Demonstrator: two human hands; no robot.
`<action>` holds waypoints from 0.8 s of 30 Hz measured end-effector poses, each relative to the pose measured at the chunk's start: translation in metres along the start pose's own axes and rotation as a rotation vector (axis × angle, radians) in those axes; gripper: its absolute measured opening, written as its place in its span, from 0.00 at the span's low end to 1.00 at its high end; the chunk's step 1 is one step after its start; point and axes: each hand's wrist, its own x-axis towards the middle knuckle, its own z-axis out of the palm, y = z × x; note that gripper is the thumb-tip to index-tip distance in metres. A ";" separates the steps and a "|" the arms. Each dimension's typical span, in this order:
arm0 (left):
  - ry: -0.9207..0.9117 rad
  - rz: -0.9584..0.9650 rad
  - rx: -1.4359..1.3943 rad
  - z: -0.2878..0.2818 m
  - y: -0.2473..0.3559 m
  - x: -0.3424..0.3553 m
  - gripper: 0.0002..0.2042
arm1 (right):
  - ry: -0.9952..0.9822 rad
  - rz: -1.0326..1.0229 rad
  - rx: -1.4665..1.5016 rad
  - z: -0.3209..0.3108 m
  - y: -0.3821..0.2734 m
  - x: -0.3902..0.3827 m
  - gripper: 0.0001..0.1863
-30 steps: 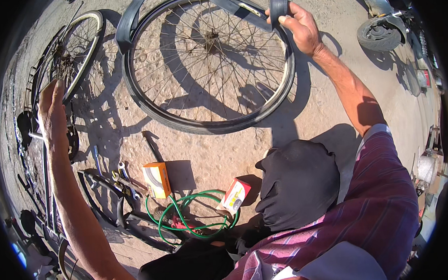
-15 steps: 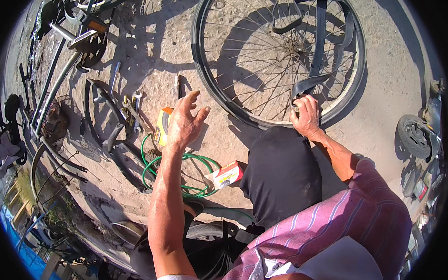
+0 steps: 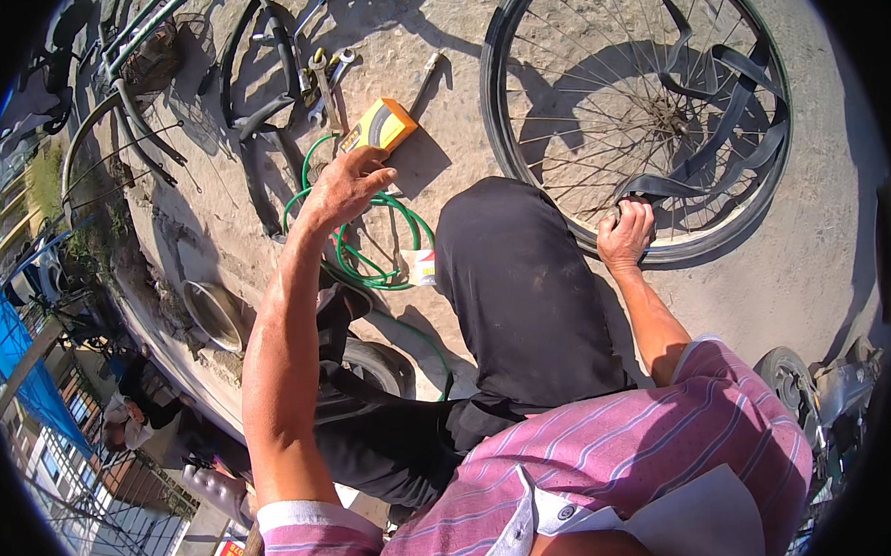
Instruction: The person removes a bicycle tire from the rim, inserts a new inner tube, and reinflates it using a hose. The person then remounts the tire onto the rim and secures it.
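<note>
My right hand [image 3: 624, 232] grips the black inner tube [image 3: 660, 185] at the near rim of the bicycle wheel [image 3: 499, 77] lying on the ground; the rest of the tube lies in loops across the spokes. My left hand [image 3: 352, 188] is held out with fingers loosely bent and apart, just below the yellow-orange box [image 3: 387, 131] and over the green hose [image 3: 414, 230]. Whether it touches anything I cannot tell. A small red-and-white box [image 3: 424, 267] is partly behind my knee. Several wrenches [image 3: 320, 85] lie above the yellow box, beside a dark bar [image 3: 427, 85].
A bicycle frame [image 3: 125, 103] lies at upper left, with dark curved parts [image 3: 240, 68] near the tools. A metal basin [image 3: 208, 313] sits at left. A blue tarp [image 3: 11, 347] and another person [image 3: 138, 416] appear at lower left. A scooter [image 3: 818, 391] stands at lower right.
My right hand has come down from the far rim to the near rim, and the tube now rests on the spokes. My left hand moved toward the boxes. The view has turned.
</note>
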 end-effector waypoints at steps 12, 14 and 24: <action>0.314 0.216 0.011 -0.069 0.089 0.025 0.23 | 0.044 0.028 0.008 0.017 0.011 -0.012 0.30; 0.246 0.255 -0.027 -0.038 0.075 0.029 0.24 | 0.034 -0.016 -0.065 0.032 0.022 -0.018 0.31; -0.274 0.603 0.405 0.076 0.112 0.053 0.27 | 0.105 -0.079 0.000 -0.003 -0.010 0.005 0.27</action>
